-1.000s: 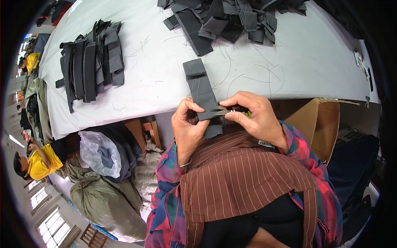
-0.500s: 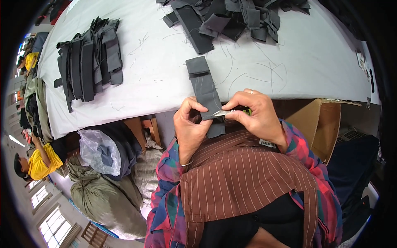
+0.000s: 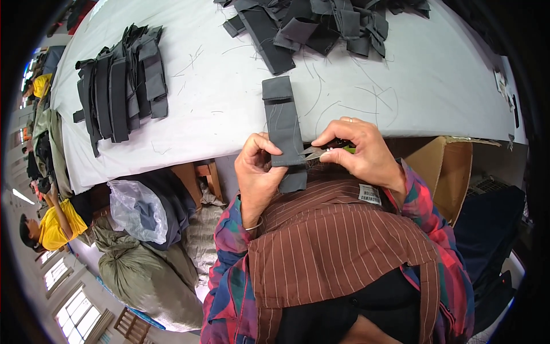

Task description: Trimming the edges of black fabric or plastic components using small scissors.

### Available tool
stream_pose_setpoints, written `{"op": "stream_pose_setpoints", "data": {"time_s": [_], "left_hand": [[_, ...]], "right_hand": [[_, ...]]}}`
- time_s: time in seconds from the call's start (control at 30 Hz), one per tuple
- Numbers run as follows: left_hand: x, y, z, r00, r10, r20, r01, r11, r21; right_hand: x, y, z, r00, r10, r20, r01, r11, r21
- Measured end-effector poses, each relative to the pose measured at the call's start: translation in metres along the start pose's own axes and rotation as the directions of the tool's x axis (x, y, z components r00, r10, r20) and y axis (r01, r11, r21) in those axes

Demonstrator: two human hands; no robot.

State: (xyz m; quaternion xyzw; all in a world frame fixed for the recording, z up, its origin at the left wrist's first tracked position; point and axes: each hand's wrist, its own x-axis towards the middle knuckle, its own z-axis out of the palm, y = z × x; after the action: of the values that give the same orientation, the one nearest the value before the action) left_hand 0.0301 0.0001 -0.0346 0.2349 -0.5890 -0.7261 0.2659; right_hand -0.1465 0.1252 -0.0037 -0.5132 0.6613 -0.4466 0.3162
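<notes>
My left hand (image 3: pixel 258 172) pinches the left edge of a dark grey fabric strip (image 3: pixel 283 126). The strip lies partly on the white table, and its folded near end hangs over the edge in front of my apron. Loose threads lie along its surface. In my right hand (image 3: pixel 358 149) is a pair of small thread snips (image 3: pixel 314 152) with metal blades and a green-and-black handle. The slightly parted blade tips are at the strip's right edge, near its stitched fold.
A pile of grey strips (image 3: pixel 321 28) lies at the table's far side, and a stack of strips (image 3: pixel 120 86) at its left. Cut threads are scattered over the white table (image 3: pixel 212 74). A cardboard box (image 3: pixel 452 178) stands below right, sacks (image 3: pixel 143 275) at lower left. People in yellow are far left.
The snips have drawn back slightly to the right, and their blades have parted. My left hand has shifted a little left, and the strip stands straighter.
</notes>
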Motion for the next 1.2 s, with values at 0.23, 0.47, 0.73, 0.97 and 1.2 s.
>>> {"op": "stream_pose_setpoints", "data": {"time_s": [0.23, 0.47, 0.73, 0.97, 1.2], "left_hand": [[0.0, 0.0, 0.0, 1.0, -0.019, -0.003, 0.019, 0.997, -0.071], [0.001, -0.001, -0.001, 1.0, -0.02, 0.005, 0.02, 0.996, -0.088], [0.001, 0.001, 0.001, 1.0, 0.005, 0.005, -0.005, 0.997, -0.083], [0.0, -0.003, 0.001, 0.997, 0.057, 0.052, -0.064, 0.988, 0.143], [0.007, -0.005, -0.006, 0.953, 0.171, -0.251, -0.109, 0.964, 0.244]], "right_hand": [[0.001, 0.0, 0.0, 1.0, 0.026, 0.001, -0.026, 0.998, 0.063], [0.001, 0.001, 0.001, 1.0, 0.02, 0.01, -0.02, 0.999, 0.044], [0.0, 0.007, 0.006, 0.995, 0.064, -0.079, -0.043, 0.969, 0.244], [0.017, -0.008, 0.018, 0.955, 0.293, 0.041, -0.279, 0.849, 0.448], [0.004, -0.013, 0.041, 0.941, -0.293, -0.167, 0.297, 0.955, -0.002]]}}
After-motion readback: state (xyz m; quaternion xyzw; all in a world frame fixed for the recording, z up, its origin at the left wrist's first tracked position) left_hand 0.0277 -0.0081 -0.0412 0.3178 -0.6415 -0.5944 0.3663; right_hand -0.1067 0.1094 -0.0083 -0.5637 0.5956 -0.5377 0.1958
